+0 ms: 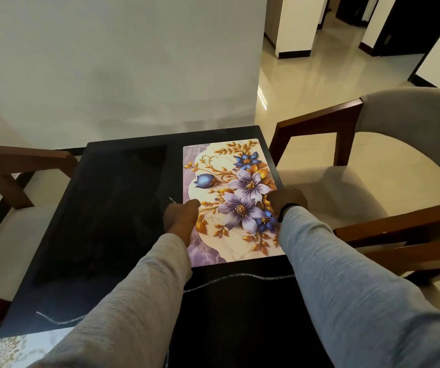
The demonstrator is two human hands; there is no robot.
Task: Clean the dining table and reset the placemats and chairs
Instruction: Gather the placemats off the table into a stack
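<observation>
Two chairs flank one dark counter [112,221]. Left chair [14,197]: brown wood frame, pale seat, at the counter's left edge. Second placemat [27,346]: pale, patterned, near-left corner, only partly in view. Left hand [180,220]: fingers curled, resting on the left long edge of the floral placemat [240,181]; whether it pinches the edge cannot be told. Floral placemat: purple and blue flowers, gold leaves, lying flat at the far-right corner. Right hand [288,201]: curled, on the mat's right edge; grip unclear. Right chair [388,155]: grey padded back, beside the counter's right edge.
</observation>
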